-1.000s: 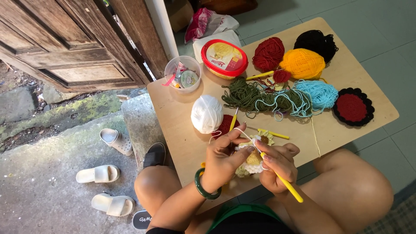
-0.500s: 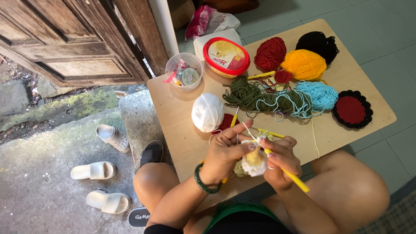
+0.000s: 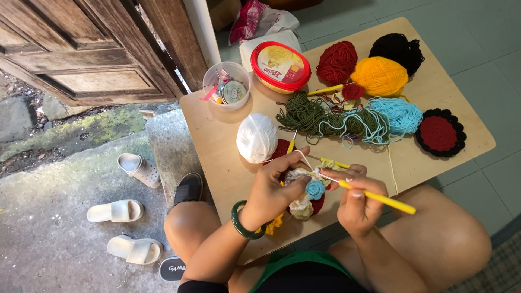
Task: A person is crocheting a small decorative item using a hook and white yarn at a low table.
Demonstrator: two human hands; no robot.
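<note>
Now your left hand [image 3: 274, 190] pinches the crochet piece [image 3: 304, 192] at lower centre of the frame, over the table [image 3: 217, 146] edge; your right hand [image 3: 355, 203] is closed on the yellow hook [image 3: 380, 199]. Keep the white strand [image 3: 304, 158] taut – small wrist turns, piece steady. Hook tip is hidden behind fingers and yarn – stitch itself unreadable, the piece's lower part covered.

Bare pale wooden worktop [image 3: 217, 157] lies open left of the round white yarn ball [image 3: 256, 138]; behind it, tangled green yarn [image 3: 312, 115] crowds the middle.
</note>
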